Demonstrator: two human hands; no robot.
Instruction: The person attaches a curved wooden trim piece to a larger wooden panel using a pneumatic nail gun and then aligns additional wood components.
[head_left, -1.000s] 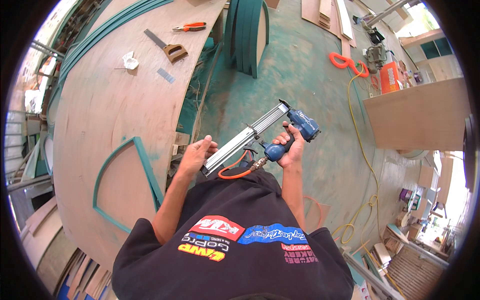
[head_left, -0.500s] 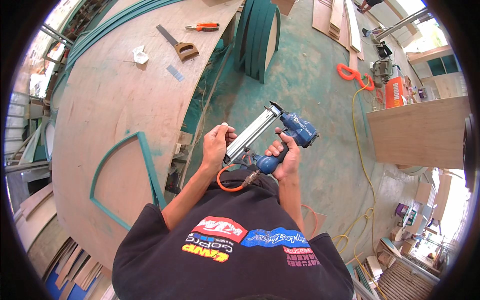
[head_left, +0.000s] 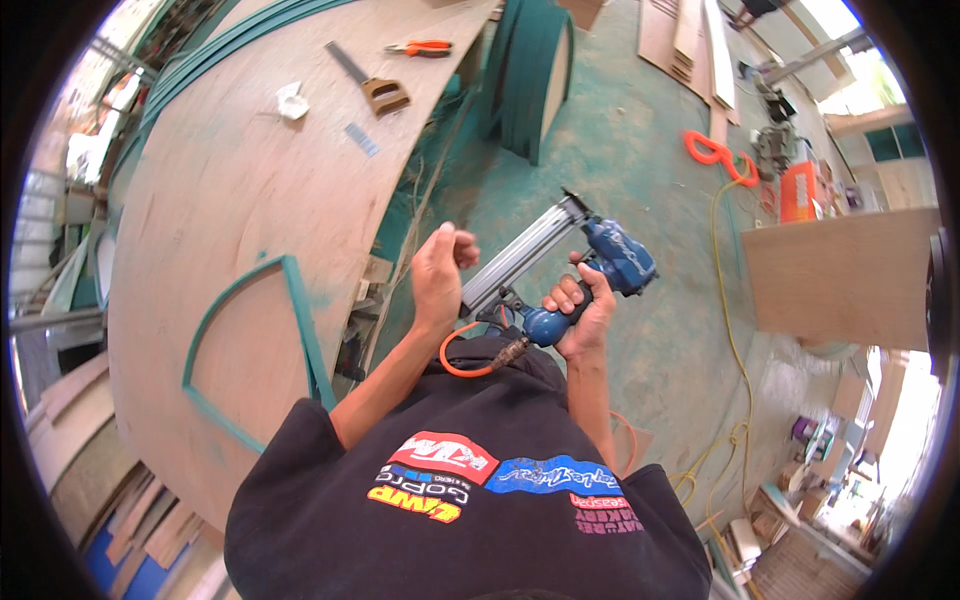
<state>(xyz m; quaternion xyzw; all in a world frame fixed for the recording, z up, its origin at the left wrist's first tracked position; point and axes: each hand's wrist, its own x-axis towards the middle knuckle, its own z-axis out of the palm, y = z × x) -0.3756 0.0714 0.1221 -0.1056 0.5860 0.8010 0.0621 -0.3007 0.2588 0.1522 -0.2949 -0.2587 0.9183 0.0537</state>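
A blue pneumatic brad nailer (head_left: 622,256) is in my right hand (head_left: 583,312), whose fingers wrap round its dark grip. Its long silver magazine (head_left: 522,255) slants down toward my body. An orange air hose (head_left: 447,360) loops from the metal fitting at the grip's end. Just left of the magazine, my left hand (head_left: 440,275) is raised with curled fingers, apart from the tool. What those fingers hold, if anything, is hidden.
A plywood-topped table (head_left: 230,210) on the left bears a green-edged curved frame (head_left: 293,310), a handsaw (head_left: 385,95), orange-handled pliers (head_left: 430,48), crumpled white paper (head_left: 292,101) and a greyish strip (head_left: 361,139). Green curved pieces (head_left: 525,85) stand ahead. A yellow hose (head_left: 728,330) crosses the floor on the right.
My left hand has lifted and moved away from the magazine, its fingers curling more. The nailer has shifted slightly right and up in the picture, still in my right hand.
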